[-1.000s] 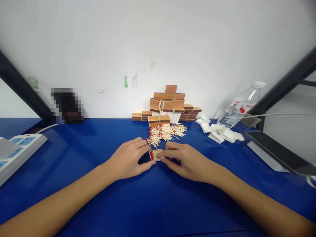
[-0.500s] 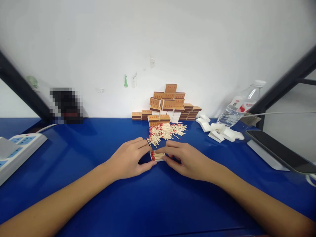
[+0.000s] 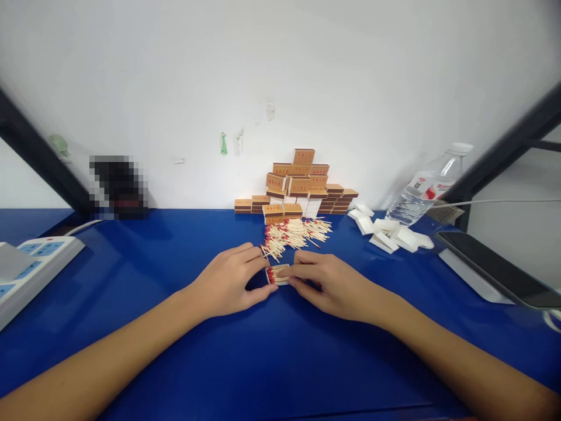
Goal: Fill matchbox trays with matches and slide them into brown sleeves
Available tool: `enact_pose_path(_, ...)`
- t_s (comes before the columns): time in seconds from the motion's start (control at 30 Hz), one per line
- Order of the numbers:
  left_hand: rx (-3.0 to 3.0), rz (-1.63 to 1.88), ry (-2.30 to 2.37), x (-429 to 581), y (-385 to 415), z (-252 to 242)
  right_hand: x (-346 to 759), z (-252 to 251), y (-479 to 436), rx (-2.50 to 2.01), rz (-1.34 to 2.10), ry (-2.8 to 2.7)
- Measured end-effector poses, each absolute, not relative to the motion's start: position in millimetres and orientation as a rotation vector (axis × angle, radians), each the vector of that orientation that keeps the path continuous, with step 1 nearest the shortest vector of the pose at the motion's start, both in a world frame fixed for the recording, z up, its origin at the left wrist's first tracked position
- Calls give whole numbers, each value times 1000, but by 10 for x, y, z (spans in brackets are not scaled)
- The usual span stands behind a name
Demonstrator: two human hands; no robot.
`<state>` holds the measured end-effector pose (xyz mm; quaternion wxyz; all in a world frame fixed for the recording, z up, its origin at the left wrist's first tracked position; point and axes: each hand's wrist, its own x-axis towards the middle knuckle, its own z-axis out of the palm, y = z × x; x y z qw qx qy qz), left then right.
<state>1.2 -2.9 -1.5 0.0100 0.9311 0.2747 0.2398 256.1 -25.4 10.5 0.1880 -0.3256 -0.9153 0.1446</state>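
At 6 o'clock, both my hands meet over a small white tray [image 3: 283, 283] on the blue table [image 3: 272, 362].
My left hand [image 3: 232, 282] grips its 9 o'clock end between thumb and fingers; at 3 o'clock my right hand [image 3: 328, 286] lays its index finger on the red-tipped matches [image 3: 272, 275] inside, and I can't tell whether it pinches any. Stacked matchboxes [image 3: 299, 186] stand toward 12.
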Motion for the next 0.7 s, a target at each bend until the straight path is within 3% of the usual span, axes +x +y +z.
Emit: enact_pose_path(0.7, 2904, 743, 865, 12, -24, -22, 2571, 85, -238, -979, 368, -2600)
